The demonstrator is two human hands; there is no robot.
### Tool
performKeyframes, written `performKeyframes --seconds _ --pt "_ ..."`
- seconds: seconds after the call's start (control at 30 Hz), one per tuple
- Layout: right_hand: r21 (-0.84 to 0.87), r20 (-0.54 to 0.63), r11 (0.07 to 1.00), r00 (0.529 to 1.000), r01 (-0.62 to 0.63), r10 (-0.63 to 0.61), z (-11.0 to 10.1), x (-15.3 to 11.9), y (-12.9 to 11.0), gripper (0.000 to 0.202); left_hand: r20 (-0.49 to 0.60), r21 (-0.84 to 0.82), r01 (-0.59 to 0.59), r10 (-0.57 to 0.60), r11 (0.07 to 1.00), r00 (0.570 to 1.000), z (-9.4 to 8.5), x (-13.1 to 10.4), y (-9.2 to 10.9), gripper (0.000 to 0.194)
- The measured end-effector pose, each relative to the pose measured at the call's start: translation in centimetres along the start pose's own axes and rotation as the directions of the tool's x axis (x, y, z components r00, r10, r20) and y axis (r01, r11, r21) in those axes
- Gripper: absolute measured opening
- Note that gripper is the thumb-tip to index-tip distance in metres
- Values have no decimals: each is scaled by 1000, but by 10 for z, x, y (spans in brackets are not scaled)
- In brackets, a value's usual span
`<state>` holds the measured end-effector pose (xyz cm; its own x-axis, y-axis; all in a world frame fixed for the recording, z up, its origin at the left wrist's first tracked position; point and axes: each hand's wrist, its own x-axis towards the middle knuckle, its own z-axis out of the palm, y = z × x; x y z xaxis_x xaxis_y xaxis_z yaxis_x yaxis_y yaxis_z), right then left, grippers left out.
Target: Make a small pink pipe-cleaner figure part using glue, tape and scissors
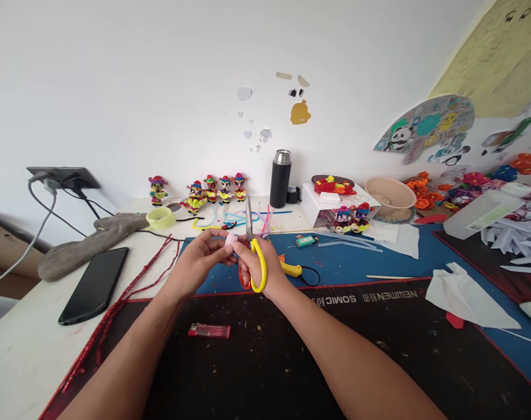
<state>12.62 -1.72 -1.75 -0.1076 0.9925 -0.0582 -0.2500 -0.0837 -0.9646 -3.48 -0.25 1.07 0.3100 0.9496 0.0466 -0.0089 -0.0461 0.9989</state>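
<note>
Between the fingertips of my left hand [204, 258] is a small pale pink fluffy piece [231, 240]. My right hand [263, 262] holds yellow-handled scissors [259, 265], their blades pointing up and away from me. The thumb and fingertips of my right hand also meet the pink piece. Behind my right hand lies a yellow tool [290, 269], partly hidden, with a black cord loop. A red lighter [209, 331] rests on the black mat [230, 373] below my hands.
A black phone [94, 286] and red fuzzy stems [116, 303] lie at the left. A dark flask [280, 179] stands near the wall by small figurines [195, 197]. On the right are a white box [311, 204], a beige bowl [390, 195] and a clear bottle [484, 213].
</note>
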Motion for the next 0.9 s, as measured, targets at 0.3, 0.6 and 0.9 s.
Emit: performKeyframes --seconds 0.3,0.6,0.9 --pt "13 -7 1000 1000 11 -11 -1 0 0 58 -77 -25 19 -21 1000 997 2 1 -6 52" --pt "12 -4 1000 1000 26 -26 -1 0 2 49 -60 -50 11 -14 999 998 2 1 -9 49" --pt "0 -4 999 999 32 -32 -1 1 2 46 -47 -39 19 -20 999 999 2 2 -10 49"
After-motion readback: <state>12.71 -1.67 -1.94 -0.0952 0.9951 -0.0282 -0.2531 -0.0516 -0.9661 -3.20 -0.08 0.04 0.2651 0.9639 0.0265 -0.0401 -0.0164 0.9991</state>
